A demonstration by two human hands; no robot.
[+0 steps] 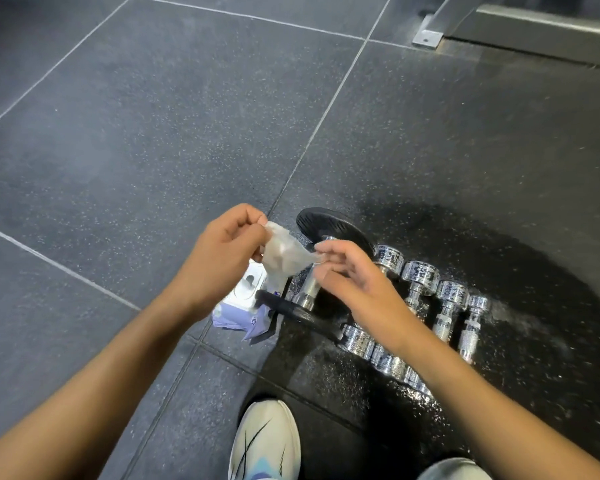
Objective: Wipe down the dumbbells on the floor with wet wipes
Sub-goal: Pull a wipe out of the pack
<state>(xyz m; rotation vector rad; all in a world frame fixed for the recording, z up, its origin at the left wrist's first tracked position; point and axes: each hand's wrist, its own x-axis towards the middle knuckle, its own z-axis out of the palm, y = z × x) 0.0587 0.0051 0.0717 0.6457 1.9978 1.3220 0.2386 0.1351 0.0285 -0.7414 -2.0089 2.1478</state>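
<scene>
Both hands are raised above the floor point(118, 133) with a wipe point(284, 254) stretched between them. The left hand point(222, 251) has its fingers curled and pinches the wipe's upper corner. The right hand point(357, 282) nips the other end between thumb and forefinger, its remaining fingers loosely bent. The hands are a little apart, joined only by the thin, crumpled, half-transparent sheet.

Just below the left hand a pack point(243, 299) of wipes lies on the floor, white and pale purple, with its top flap open. Beside it on the right lies a big dumbbell point(309, 289) with a chrome handle and black plates, one plate point(329, 226) showing beyond the hands.

To the right of that, small chrome dumbbells point(420, 275) lie side by side in a row on the floor, partly hidden by the right hand and forearm. The tile beneath them looks darker and glossier than the grey speckled tiles on the left.

A white shoe point(264, 441) stands at the bottom edge, near the dumbbells. A metal frame point(534, 29) runs along the floor at the top right, well apart from everything else.
</scene>
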